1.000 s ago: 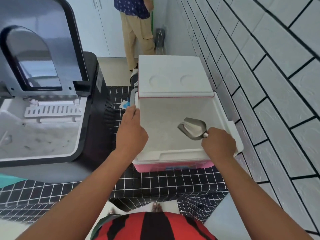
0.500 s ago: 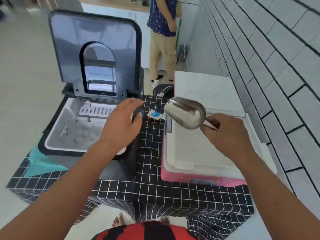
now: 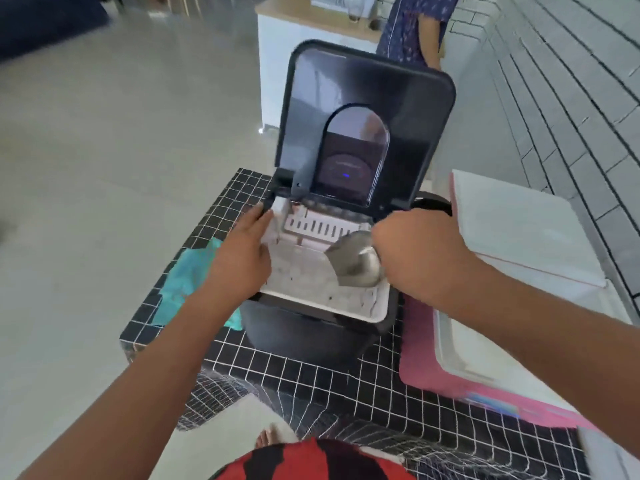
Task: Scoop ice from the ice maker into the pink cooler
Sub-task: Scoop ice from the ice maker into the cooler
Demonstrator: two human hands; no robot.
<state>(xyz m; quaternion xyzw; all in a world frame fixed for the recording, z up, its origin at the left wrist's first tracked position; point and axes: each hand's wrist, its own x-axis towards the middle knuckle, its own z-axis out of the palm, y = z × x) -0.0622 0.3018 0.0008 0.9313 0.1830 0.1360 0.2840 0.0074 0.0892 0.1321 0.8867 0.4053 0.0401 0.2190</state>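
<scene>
The right hand grips the metal scoop by its handle; the scoop's long axis runs leftward from that fist, mouth aimed toward the left hand, over the ice maker bin. The left hand rests with fingers extended along the bin's left rim. The pink cooler sits right of the right arm, lid up.

Shiny metal scoop; glossy dark plastic ice maker.

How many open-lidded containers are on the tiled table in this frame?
2. The black ice maker sits mid-table, lid raised, with the metal scoop in its bin. The pink cooler stands to its right, lid up, partly cut off by the frame.
</scene>
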